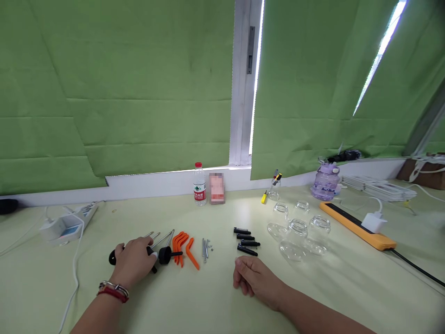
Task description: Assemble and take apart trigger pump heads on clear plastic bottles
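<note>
My left hand (135, 260) is bent over a group of black parts with metal rods, its fingers closed around one black part (151, 253) that it mostly hides. Just right of it lies a black round part (165, 255) with a short stem. Several orange bent handles (180, 247) come after that, then thin metal rods (205, 250) with tiny pieces beside them. My right hand (253, 279) rests on the table, fingers curled in, with nothing visible in them. Beyond its knuckles lies a row of black cylindrical parts (247, 243) with springs.
Several clear glass jars (298, 229) stand at the right, near an orange power strip (358, 225) with a white plug. Further back are a water bottle (199, 185), a pink box (217, 188), a yellow-handled screwdriver (264, 198) and a purple jug (325, 181). A white cable (75, 269) runs down the left.
</note>
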The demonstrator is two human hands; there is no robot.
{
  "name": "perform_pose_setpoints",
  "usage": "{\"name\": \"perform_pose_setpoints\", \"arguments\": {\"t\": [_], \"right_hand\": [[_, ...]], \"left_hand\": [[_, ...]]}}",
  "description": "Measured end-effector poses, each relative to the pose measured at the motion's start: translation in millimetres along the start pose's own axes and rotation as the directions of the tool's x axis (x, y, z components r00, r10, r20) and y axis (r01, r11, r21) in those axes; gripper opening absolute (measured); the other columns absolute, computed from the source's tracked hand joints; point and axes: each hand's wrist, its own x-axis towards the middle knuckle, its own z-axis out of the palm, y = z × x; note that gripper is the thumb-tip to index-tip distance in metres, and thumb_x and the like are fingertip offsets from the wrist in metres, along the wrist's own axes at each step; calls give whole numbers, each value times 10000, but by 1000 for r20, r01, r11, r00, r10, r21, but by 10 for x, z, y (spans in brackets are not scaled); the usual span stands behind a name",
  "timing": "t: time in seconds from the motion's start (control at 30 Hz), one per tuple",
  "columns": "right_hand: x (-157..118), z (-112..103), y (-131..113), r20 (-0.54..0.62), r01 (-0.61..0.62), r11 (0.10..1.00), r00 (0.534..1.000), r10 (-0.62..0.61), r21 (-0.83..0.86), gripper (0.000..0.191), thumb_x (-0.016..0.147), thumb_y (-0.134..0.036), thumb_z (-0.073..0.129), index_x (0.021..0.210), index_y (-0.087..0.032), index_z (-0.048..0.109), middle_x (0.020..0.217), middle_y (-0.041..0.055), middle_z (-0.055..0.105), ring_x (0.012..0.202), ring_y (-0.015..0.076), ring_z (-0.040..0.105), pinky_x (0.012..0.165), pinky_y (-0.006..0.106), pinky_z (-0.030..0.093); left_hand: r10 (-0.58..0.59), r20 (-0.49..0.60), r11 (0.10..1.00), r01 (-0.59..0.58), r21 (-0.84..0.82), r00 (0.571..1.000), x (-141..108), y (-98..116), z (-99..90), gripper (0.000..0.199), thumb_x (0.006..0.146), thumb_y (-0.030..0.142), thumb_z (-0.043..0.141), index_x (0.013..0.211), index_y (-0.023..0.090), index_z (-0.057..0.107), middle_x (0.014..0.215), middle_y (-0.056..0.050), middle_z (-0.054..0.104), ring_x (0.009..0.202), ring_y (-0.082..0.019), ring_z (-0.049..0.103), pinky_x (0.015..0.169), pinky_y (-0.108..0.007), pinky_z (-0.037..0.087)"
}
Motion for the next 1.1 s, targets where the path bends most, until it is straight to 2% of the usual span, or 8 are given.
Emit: {"name": "perform_pose_setpoints", "arguments": {"t": [0.2,0.4,0.57,1.1], "right_hand": [[-1,2,4,-2,-8,1000,1000,8,-6,549,850,-632,368,657,-148,540,605,6,570,472,73,436,440,195,331],[-11,8,-8,-9,-6,1000,1000,6,-17,551,849,-638,362,655,-153,539,599,5,564,470,74,427,443,197,331],[-15,8,-19,-14,-5,999,1000,5,-32,556,851,-638,355,654,-153,540,596,2,556,469,73,425,442,198,332],[-22,7,-27,-9,5,1000,1000,-5,-27,553,853,-637,355,662,-153,543,606,9,565,481,79,438,447,199,332]], "left_hand": [[27,-90,999,-25,28,996,-17,71,-48,369,675,205,458,1024,200,577,1115,-92,647,1096,-280,526,1009,-502,169],[234,-170,972,-235,16,957,-98,199,-84,536,715,182,431,1250,203,466,1150,-85,626,1126,-244,502,1051,-477,145],[319,-193,947,-322,15,928,-144,265,-71,551,697,146,428,1239,213,496,1149,-80,623,1123,-253,507,1056,-476,159],[409,-175,910,-414,9,896,-155,304,-67,551,740,96,381,1268,222,474,1175,-75,605,1125,-232,496,1055,-480,162]]}}
